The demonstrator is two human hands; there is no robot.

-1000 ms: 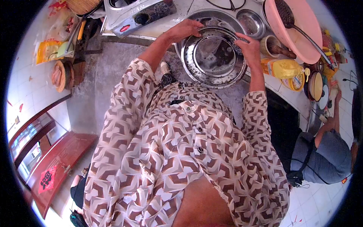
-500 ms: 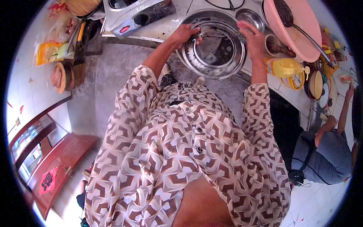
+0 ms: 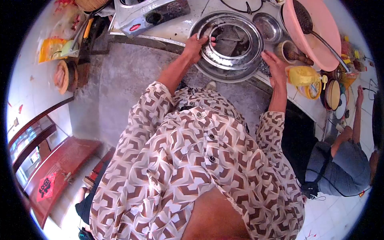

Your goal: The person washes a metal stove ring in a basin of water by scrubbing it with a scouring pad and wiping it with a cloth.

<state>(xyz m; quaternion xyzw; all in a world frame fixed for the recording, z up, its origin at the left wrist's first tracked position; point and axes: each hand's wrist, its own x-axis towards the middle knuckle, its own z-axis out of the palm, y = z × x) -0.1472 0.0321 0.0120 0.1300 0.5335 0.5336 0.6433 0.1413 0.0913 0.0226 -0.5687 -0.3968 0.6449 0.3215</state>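
A shiny metal ring [image 3: 203, 52] with a wide round opening is tilted over a metal basin [image 3: 230, 79]. My left hand [image 3: 195, 49] is closed on the ring's left side, with the fingertips curled over its inner edge. At the basin's right side, my right hand [image 3: 275, 66] has a grey, wiry scouring pad [image 3: 264, 67] under its fingers, partly hidden. Through the ring's opening I see the dark inside of the basin and a greyish thing [image 3: 232, 35] that I cannot make out.
Beside the basin are a small metal bowl [image 3: 267, 27], a mortar with pestle [image 3: 287, 52], a yellow oil bottle [image 3: 303, 76] and a pink basin [image 3: 326, 48] with a skimmer [image 3: 301, 18]. A gas stove [image 3: 158, 17] stands left. Another person [image 3: 340, 164] is at the right.
The ring has turned and tilted, and its smeared motion has stopped. My right hand has moved down and outward from the ring's upper right with the scouring pad. My left hand keeps its grip.
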